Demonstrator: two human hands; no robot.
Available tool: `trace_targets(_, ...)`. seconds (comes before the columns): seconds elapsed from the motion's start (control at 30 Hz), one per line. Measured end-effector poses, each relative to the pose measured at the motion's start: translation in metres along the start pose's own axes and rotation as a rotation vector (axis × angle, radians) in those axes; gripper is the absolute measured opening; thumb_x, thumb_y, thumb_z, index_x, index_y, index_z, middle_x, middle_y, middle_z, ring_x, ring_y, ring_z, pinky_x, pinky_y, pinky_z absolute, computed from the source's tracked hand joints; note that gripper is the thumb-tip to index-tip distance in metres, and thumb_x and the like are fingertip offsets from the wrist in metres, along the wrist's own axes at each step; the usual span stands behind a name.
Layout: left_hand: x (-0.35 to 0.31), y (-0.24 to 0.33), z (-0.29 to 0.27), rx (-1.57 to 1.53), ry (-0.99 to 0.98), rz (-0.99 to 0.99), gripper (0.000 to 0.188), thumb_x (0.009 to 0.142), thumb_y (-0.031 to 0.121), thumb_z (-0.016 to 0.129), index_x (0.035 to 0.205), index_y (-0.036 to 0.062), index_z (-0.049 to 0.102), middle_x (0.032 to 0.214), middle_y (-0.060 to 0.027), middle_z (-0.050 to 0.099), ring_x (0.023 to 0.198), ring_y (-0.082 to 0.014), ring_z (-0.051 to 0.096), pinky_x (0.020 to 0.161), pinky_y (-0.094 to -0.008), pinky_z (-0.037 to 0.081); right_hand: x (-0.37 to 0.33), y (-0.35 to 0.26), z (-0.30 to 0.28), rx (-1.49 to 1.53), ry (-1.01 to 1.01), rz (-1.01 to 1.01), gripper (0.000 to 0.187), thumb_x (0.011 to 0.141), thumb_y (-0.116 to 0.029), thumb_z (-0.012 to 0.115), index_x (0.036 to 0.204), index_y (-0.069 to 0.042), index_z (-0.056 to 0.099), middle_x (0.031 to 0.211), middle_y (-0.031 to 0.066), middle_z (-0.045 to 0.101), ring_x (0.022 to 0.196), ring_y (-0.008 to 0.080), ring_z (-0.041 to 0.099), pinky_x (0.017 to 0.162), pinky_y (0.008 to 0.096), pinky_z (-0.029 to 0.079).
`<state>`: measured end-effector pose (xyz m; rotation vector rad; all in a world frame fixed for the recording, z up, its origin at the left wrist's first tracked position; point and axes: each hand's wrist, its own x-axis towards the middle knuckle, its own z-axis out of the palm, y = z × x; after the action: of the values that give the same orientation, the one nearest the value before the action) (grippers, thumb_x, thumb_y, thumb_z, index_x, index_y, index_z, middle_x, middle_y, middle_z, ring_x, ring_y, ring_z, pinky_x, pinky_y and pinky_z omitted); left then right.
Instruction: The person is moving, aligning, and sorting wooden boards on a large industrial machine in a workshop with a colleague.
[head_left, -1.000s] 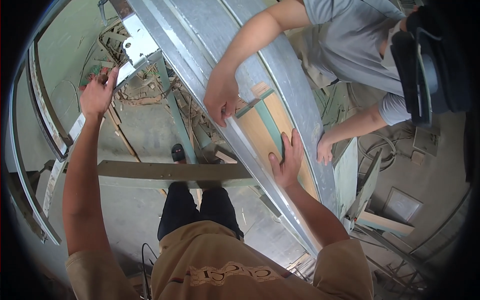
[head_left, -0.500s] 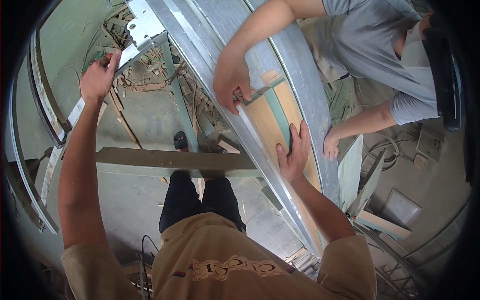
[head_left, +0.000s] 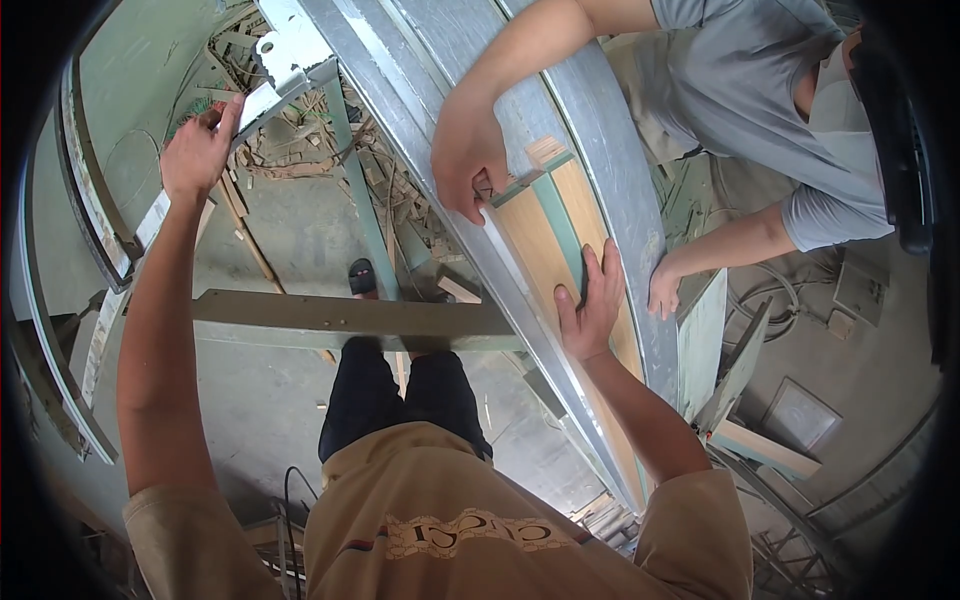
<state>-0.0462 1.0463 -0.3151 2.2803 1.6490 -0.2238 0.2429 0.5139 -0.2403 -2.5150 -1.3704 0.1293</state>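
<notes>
On the metal work surface (head_left: 640,215) lies a long wooden board (head_left: 530,225) with a green stripe (head_left: 560,220) along it. My right hand (head_left: 592,308) rests on it, fingers stretched and thumb apart. At the left, my left hand (head_left: 203,152) has its fingers curled over a white metal bar (head_left: 262,103). A co-worker's hand (head_left: 468,155) is bent down at the board's far end, with its fingertips by a pale strip (head_left: 497,240) along the board's left edge. The co-worker's other hand (head_left: 663,287) leans on the right rim of the metal surface.
A dull metal beam (head_left: 350,318) crosses in front of my legs. Wood scraps (head_left: 300,155) litter the floor beyond it. Curved metal strips (head_left: 95,190) stand at the far left. A coiled hose (head_left: 765,295) and a flat panel (head_left: 803,415) lie at the right.
Very little differs. The whole view has shifted by a few pixels, while both my hands and the co-worker's hands keep their places.
</notes>
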Motion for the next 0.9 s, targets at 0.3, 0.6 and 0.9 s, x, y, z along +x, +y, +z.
trace_targets(0.3, 0.0008, -0.0005, 0.0021, -0.001, 0.005, -0.006, 0.089, 0.098, 0.088, 0.033, 0.131, 0.0196, 0.08, 0.112, -0.0213, 0.079, 0.113, -0.0406, 0.074, 0.102, -0.0504, 0.056, -0.0004, 0.0004, 0.0006, -0.008, 0.007, 0.003, 0.071, 0.103, -0.044, 0.064, 0.161, -0.004, 0.048, 0.17, 0.032, 0.034, 0.157, 0.0505, 0.033, 0.127, 0.0592, 0.021)
trace_targets(0.6, 0.0018, -0.0012, 0.0031, 0.018, 0.011, -0.005, 0.087, 0.098, 0.088, 0.034, 0.134, 0.0223, 0.078, 0.113, -0.021, 0.079, 0.115, -0.0403, 0.074, 0.102, -0.0505, 0.056, -0.0005, 0.0001, 0.0007, 0.003, 0.006, 0.01, 0.071, 0.104, -0.046, 0.063, 0.161, -0.005, 0.048, 0.171, 0.0318, 0.034, 0.157, 0.0507, 0.034, 0.127, 0.0593, 0.021)
trace_targets(0.9, 0.0009, -0.0005, 0.0019, 0.001, -0.002, 0.001, 0.085, 0.099, 0.088, 0.033, 0.134, 0.0243, 0.078, 0.111, -0.0184, 0.08, 0.114, -0.0396, 0.074, 0.102, -0.0503, 0.056, -0.001, 0.0, 0.0004, -0.004, 0.003, 0.01, 0.072, 0.105, -0.047, 0.062, 0.161, -0.005, 0.047, 0.171, 0.0313, 0.033, 0.157, 0.0499, 0.033, 0.128, 0.059, 0.02)
